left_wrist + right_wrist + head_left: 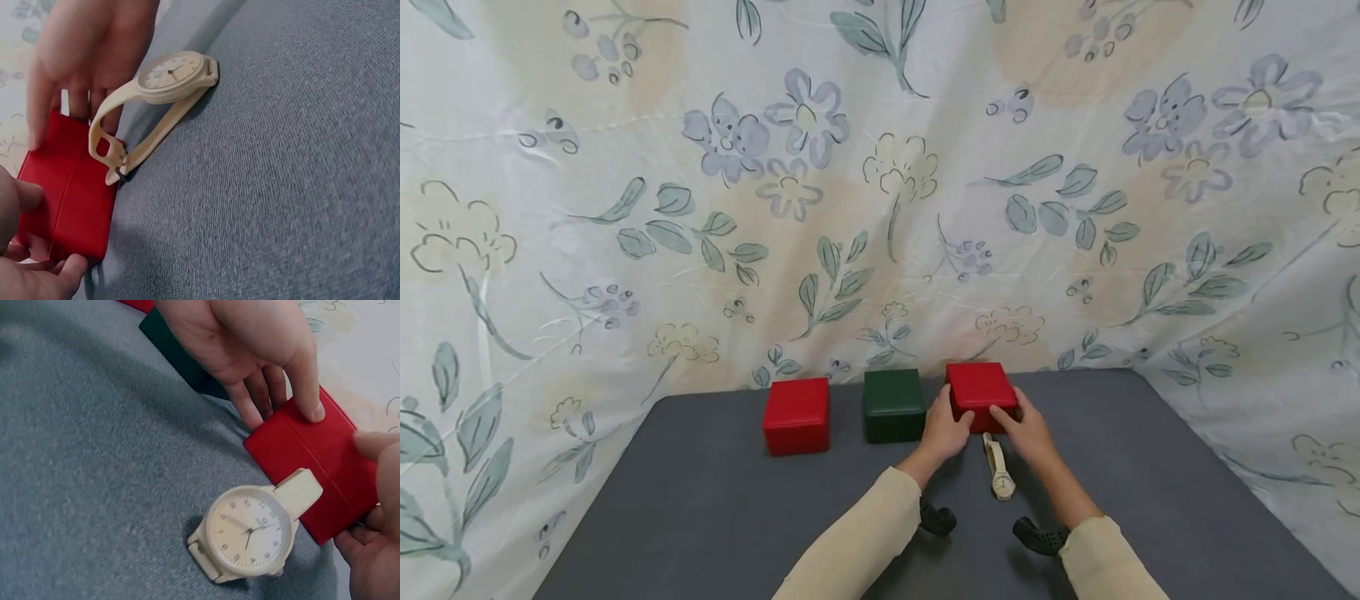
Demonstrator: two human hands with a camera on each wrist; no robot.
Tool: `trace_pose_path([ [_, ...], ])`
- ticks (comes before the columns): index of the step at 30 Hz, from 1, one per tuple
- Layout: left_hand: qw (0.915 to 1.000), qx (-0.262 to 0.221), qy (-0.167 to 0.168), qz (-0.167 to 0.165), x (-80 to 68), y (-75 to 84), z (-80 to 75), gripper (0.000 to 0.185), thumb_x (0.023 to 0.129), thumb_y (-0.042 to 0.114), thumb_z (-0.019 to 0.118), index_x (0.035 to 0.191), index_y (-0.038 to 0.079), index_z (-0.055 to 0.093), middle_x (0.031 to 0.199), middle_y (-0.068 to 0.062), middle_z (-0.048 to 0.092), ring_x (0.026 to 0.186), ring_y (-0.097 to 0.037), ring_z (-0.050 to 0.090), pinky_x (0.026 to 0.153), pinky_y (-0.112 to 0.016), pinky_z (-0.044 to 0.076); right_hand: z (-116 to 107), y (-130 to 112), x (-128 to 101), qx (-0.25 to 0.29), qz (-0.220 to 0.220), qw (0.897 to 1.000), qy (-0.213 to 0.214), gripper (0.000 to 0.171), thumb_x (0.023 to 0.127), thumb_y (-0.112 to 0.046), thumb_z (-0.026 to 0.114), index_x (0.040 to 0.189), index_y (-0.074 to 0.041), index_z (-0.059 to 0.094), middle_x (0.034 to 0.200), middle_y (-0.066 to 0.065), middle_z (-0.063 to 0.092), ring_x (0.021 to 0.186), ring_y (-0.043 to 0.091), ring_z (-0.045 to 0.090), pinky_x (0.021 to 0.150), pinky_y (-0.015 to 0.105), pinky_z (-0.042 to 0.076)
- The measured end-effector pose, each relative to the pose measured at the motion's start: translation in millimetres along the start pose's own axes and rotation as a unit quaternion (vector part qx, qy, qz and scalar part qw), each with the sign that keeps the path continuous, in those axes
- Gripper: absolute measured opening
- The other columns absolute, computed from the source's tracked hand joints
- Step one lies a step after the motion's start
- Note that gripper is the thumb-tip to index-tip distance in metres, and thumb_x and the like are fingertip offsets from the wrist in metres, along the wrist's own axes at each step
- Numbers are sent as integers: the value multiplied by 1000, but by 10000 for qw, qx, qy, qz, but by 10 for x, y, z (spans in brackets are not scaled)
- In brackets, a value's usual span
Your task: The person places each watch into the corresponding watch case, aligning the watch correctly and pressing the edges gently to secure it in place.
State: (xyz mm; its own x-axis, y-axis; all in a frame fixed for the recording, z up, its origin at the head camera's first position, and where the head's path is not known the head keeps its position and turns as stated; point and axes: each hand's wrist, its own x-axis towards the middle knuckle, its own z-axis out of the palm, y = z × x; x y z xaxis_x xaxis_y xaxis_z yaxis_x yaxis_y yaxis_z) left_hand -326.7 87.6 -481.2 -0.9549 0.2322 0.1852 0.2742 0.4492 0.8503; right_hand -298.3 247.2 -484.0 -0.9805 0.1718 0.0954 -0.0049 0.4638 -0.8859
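Observation:
Both hands hold a red box [981, 385] with rounded edges, at the far side of the table. My left hand [946, 429] grips its left side, thumb on the front face. On the opposite side, my right hand [1028, 429] holds it the same way. A thin seam runs across the box front [325, 450], and the lid looks closed. In front of the box lies a cream wristwatch [1000, 477], dial toward me. Its looped strap [150, 140] reaches close to the box in the left wrist view. Fingers behind the box are partly hidden.
To the left stand a dark green box [893, 407] and another red box [797, 417], in a row with the held one. The dark grey table [700, 500] ends at a flowered cloth [880, 208]. Black straps [1037, 537] sit at both wrists.

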Motion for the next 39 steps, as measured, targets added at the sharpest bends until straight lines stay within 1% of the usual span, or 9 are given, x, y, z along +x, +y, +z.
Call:
trace_pose_path([
  [5, 9993, 299, 24, 218, 3, 2, -10, 51, 96, 22, 57, 141, 5, 38, 128, -14, 58, 115, -28, 57, 97, -45, 49, -5, 51, 2, -234, -94, 9997, -62, 72, 96, -20, 60, 153, -4, 20, 147, 25, 42, 132, 40, 47, 102, 51, 46],
  [10, 9994, 324, 80, 40, 24, 23, -18, 48, 98, 30, 55, 137, 5, 42, 122, -13, 61, 109, -28, 60, 92, -45, 51, 12, 52, 22, -626, 71, 9980, 103, 65, 97, -16, 57, 151, 1, 25, 144, 26, 44, 130, 41, 48, 102, 54, 45],
  [15, 9992, 209, 225, -268, 72, 66, -5, 51, 98, 38, 53, 132, 1, 48, 117, -13, 64, 102, -26, 62, 89, -44, 52, 75, 5, 46, -665, 421, 9939, 779, 53, 98, -18, 53, 145, 0, 39, 139, 25, 51, 129, 41, 49, 101, 55, 45],
  [18, 9982, 64, 167, -569, 104, 139, 1, 51, 98, 43, 51, 125, 0, 53, 111, -13, 64, 97, -24, 60, 85, -42, 51, 102, -21, 41, -283, 723, 9902, 1164, 47, 97, -15, 54, 142, -2, 45, 138, 24, 52, 130, 39, 48, 101, 51, 47],
  [22, 9936, -123, 185, -1103, 195, 280, -33, 56, 98, 51, 46, 118, -1, 57, 107, -15, 63, 97, -27, 57, 84, -45, 49, 125, -34, 40, 169, 913, 9869, 1317, 46, 97, -11, 56, 142, -4, 47, 138, 22, 52, 131, 37, 48, 101, 49, 47],
  [26, 9836, -562, 227, -1700, 312, 385, -91, 68, 95, 60, 41, 125, 1, 56, 112, -17, 60, 103, -30, 54, 88, -49, 49, 150, -23, 42, 362, 990, 9863, 1268, 47, 96, -11, 57, 142, -6, 48, 138, 21, 53, 131, 37, 49, 101, 49, 47],
  [31, 9693, -891, 3, -2292, 380, 386, -136, 75, 93, 68, 36, 132, 7, 54, 115, -15, 56, 102, -28, 52, 81, -53, 55, 170, 2, 33, 345, 1041, 9870, 1178, 48, 97, -12, 56, 144, -7, 45, 140, 19, 52, 131, 36, 49, 101, 49, 47],
  [33, 9685, -931, -105, -2307, 385, 371, -142, 76, 92, 70, 35, 138, 11, 51, 123, -15, 54, 108, -29, 51, 79, -55, 55, 165, 2, 33, 295, 1004, 9870, 1219, 47, 98, -12, 55, 144, -7, 45, 139, 19, 53, 132, 37, 48, 102, 49, 47],
  [39, 9725, -1231, -287, -1958, 387, 368, -149, 74, 94, 67, 35, 155, 30, 18, 153, -18, 30, 133, -37, 35, 79, -64, 52, 148, -17, 40, 230, 1006, 9863, 1289, 46, 98, -11, 54, 143, -6, 46, 139, 18, 53, 134, 38, 45, 103, 50, 45],
])
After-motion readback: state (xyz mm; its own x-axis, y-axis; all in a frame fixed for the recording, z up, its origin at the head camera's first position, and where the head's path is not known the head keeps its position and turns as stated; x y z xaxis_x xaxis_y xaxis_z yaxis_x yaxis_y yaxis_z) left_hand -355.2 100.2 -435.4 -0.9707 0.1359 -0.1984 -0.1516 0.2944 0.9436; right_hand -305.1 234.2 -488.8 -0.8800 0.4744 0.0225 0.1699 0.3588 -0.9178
